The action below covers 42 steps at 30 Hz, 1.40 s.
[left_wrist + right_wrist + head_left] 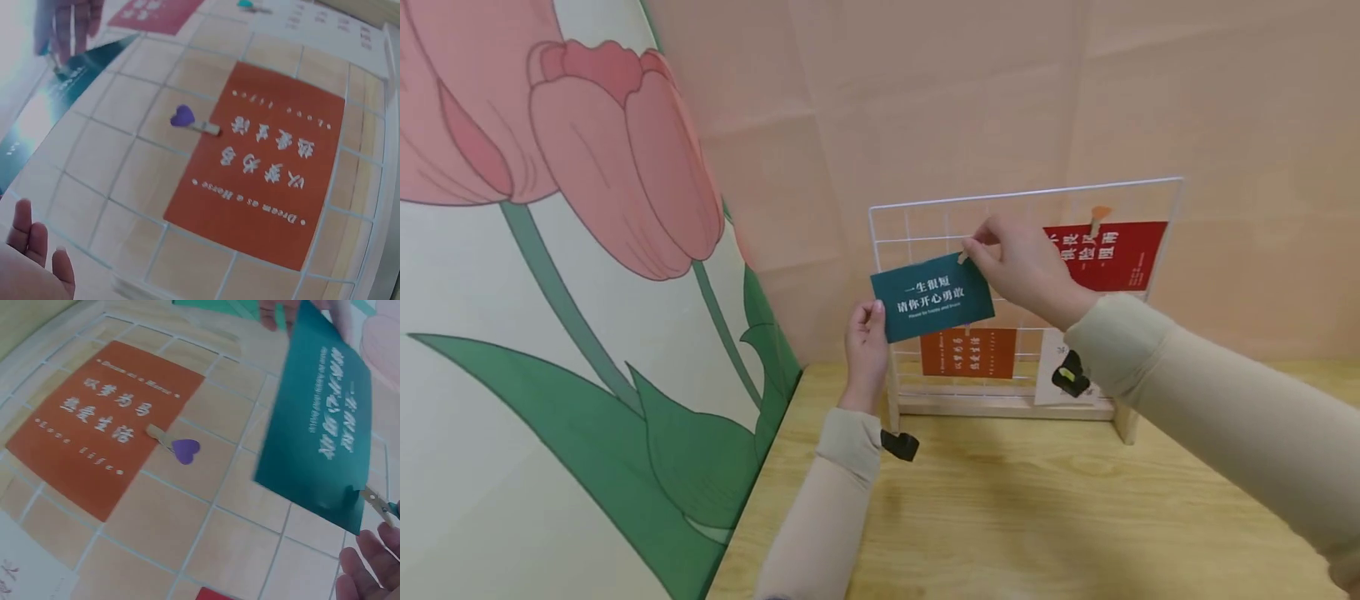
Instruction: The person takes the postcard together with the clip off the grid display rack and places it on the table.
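A teal card (932, 296) with white lettering is held up in front of the upper left of a white wire grid rack (925, 223). My left hand (867, 350) pinches its left edge between thumb and fingers. With thumb and fingertips, my right hand (1026, 262) grips a small wooden clothespin (377, 500), its jaws on the card near the top right corner. Below the card, an orange card (269, 169) hangs on the grid from a clothespin with a purple heart (182, 116). Part of a red card (1123, 258) is hidden behind my right hand.
A white card (1048, 387) hangs at the grid's lower right, partly behind the right wrist camera (1070, 375). The rack's wooden base (1000, 407) stands on a wood-grain table (1000, 517). A tulip-printed panel (625, 275) borders the table's left side.
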Each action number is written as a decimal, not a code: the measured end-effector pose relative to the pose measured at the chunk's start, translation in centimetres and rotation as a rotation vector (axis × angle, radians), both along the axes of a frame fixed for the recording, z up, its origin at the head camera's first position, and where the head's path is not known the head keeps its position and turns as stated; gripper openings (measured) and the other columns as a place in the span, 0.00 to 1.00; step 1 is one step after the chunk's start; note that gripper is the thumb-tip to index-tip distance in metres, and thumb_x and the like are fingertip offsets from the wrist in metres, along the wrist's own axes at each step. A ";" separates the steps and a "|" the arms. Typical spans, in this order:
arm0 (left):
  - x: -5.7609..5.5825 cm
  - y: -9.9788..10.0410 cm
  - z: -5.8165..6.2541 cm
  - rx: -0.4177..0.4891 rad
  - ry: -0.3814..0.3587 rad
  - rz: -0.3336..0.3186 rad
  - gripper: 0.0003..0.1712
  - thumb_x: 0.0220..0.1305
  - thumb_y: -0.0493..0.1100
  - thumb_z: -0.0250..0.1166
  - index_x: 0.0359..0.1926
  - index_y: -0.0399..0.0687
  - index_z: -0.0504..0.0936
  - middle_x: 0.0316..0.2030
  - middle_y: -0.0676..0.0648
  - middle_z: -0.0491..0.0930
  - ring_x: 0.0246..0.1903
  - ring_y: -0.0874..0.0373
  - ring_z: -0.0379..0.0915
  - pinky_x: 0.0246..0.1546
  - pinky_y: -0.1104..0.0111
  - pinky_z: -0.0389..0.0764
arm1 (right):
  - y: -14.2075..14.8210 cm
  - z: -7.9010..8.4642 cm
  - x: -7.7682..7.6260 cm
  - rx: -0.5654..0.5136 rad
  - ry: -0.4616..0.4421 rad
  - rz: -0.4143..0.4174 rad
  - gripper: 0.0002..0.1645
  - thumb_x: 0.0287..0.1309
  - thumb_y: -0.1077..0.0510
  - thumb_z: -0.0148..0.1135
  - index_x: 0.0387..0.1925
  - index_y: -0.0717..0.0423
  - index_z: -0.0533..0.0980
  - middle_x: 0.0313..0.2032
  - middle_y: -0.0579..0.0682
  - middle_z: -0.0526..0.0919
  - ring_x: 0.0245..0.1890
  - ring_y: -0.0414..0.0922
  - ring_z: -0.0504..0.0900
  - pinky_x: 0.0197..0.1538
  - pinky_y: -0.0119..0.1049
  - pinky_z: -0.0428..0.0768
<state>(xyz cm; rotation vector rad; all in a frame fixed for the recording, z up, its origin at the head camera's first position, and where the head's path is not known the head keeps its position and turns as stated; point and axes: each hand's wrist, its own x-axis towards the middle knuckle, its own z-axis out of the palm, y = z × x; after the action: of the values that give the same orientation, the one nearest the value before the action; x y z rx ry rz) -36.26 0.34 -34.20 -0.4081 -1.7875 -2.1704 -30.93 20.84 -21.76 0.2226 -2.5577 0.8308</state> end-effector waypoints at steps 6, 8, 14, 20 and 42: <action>1.1 0.0 0.1 -0.013 0.021 -0.013 0.13 0.83 0.44 0.50 0.45 0.40 0.76 0.46 0.44 0.82 0.46 0.55 0.74 0.53 0.63 0.75 | 0.7 -0.9 1.1 -0.009 -0.007 0.003 0.22 0.76 0.47 0.58 0.57 0.61 0.73 0.52 0.63 0.83 0.49 0.60 0.80 0.49 0.56 0.84; 1.3 0.0 0.1 -0.010 0.023 -0.014 0.12 0.83 0.43 0.50 0.45 0.40 0.76 0.46 0.43 0.82 0.46 0.55 0.74 0.53 0.63 0.75 | 0.8 -1.1 1.3 -0.020 0.000 0.013 0.22 0.75 0.47 0.58 0.56 0.61 0.73 0.53 0.62 0.83 0.52 0.61 0.79 0.51 0.57 0.83; 1.6 -0.2 -0.4 -0.051 0.007 -0.018 0.12 0.83 0.46 0.51 0.44 0.44 0.76 0.45 0.46 0.82 0.47 0.55 0.73 0.55 0.61 0.74 | 0.7 -1.3 2.0 -0.026 0.026 0.036 0.19 0.76 0.50 0.58 0.55 0.61 0.75 0.52 0.62 0.83 0.54 0.61 0.80 0.52 0.58 0.83; 1.8 -0.2 -0.7 -0.081 0.021 -0.021 0.14 0.83 0.46 0.51 0.42 0.42 0.76 0.41 0.47 0.79 0.47 0.54 0.72 0.53 0.61 0.72 | 0.9 -1.6 2.3 -0.030 0.009 0.048 0.18 0.76 0.50 0.58 0.53 0.60 0.76 0.50 0.61 0.84 0.51 0.60 0.79 0.54 0.58 0.80; 3.9 -0.9 -2.4 -0.128 -0.056 -0.119 0.13 0.81 0.40 0.54 0.45 0.33 0.78 0.38 0.48 0.78 0.38 0.57 0.74 0.41 0.71 0.77 | 3.0 -5.3 5.1 -0.048 -0.070 0.084 0.19 0.75 0.48 0.59 0.52 0.60 0.78 0.46 0.58 0.85 0.49 0.58 0.81 0.49 0.55 0.83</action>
<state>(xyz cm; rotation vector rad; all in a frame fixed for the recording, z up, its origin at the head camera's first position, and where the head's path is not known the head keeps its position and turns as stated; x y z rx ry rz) -32.37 -0.51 -36.63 -0.4995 -1.9868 -2.1723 -25.83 23.82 -27.03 0.2921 -2.6054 0.9464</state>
